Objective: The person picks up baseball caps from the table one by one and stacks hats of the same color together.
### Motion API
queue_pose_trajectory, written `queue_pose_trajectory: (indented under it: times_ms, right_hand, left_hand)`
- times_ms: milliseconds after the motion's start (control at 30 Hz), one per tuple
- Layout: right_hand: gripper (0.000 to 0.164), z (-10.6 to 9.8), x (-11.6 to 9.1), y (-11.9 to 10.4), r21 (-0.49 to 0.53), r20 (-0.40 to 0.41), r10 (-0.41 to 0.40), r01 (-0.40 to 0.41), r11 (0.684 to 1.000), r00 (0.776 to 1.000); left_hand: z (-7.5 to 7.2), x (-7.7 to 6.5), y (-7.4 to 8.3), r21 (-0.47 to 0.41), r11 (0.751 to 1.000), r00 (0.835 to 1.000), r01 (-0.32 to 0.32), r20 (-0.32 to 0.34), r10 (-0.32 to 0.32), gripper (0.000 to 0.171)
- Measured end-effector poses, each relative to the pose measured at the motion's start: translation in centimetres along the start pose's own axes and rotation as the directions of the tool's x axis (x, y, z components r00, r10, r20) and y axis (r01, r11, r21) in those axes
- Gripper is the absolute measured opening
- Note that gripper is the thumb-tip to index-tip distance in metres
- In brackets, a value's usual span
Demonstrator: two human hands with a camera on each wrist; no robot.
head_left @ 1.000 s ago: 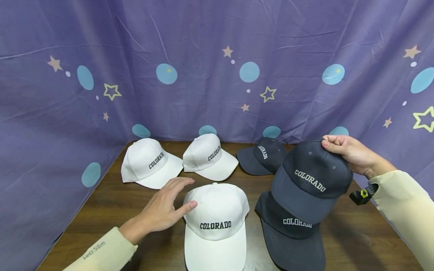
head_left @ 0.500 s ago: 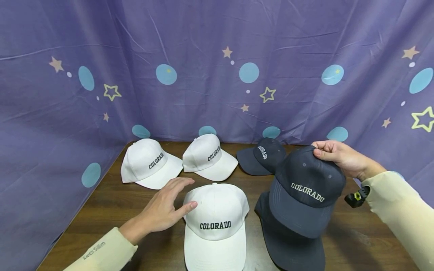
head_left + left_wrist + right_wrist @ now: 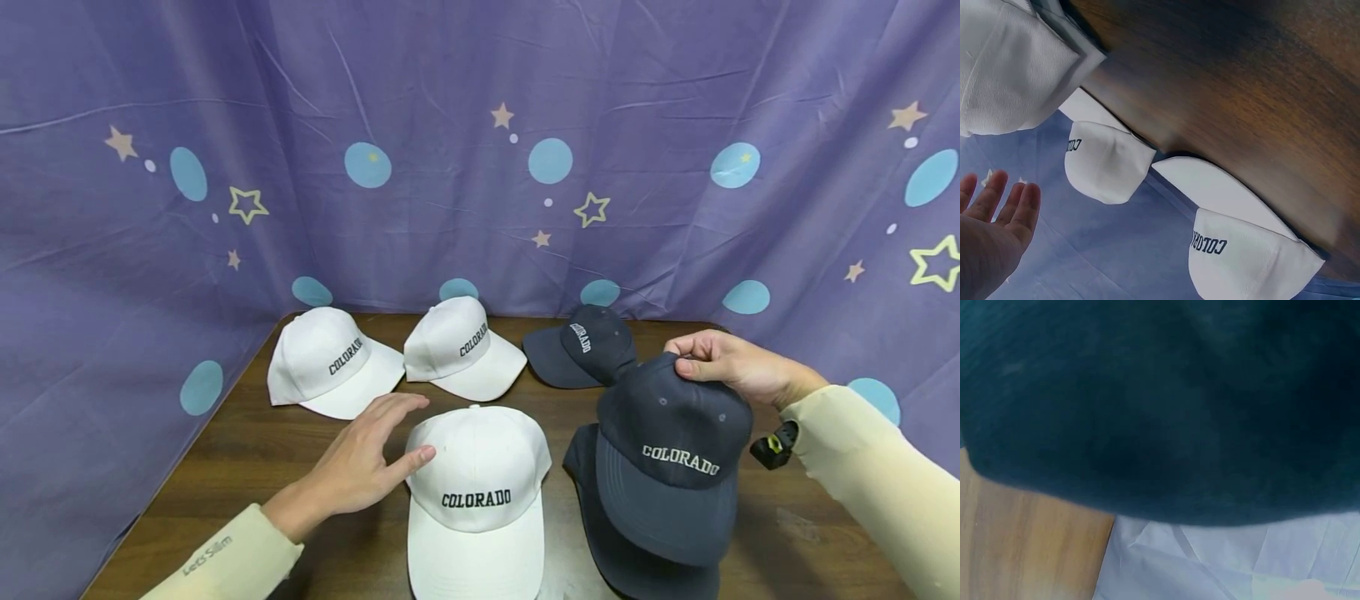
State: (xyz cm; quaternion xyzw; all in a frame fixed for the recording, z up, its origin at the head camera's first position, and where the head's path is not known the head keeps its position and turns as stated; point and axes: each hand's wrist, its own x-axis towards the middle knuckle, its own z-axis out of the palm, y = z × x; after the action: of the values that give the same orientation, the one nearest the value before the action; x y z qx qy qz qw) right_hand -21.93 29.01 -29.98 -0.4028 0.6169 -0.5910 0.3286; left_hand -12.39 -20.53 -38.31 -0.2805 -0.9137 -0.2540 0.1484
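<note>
My right hand point(image 3: 723, 365) pinches a dark navy cap point(image 3: 671, 442) by the top of its crown, with the COLORADO lettering facing me. That cap overlaps another navy cap point(image 3: 600, 517) beneath it, hiding most of the lower one's crown and lettering. The held cap's dark cloth point(image 3: 1147, 425) fills most of the right wrist view. My left hand point(image 3: 360, 462) is held with fingers extended and thumb apart, beside the crown of a white COLORADO cap point(image 3: 480, 492) at the front middle. Its loosely spread fingers point(image 3: 1022, 212) hold nothing in the left wrist view.
Two white caps, a left one point(image 3: 318, 358) and a middle one point(image 3: 457, 346), stand along the back of the brown wooden table point(image 3: 217, 475). A small-looking navy cap point(image 3: 588, 346) lies at their right. A purple patterned curtain point(image 3: 450, 242) hangs behind.
My right hand has lowered the navy cap and shifted it slightly left, so it covers more of the navy cap below. The left hand has stayed in place.
</note>
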Motion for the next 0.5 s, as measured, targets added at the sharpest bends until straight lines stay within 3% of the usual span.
queue_pose_trajectory:
  times_ms: [500]
  right_hand:
    - [0.019, 0.8, 0.9, 1.8, 0.068, 0.103, 0.055, -0.062, 0.996, 0.993]
  left_hand:
    - [-1.0, -0.2, -0.5, 0.021, 1.0, 0.998, -0.015, -0.058, 0.016, 0.061]
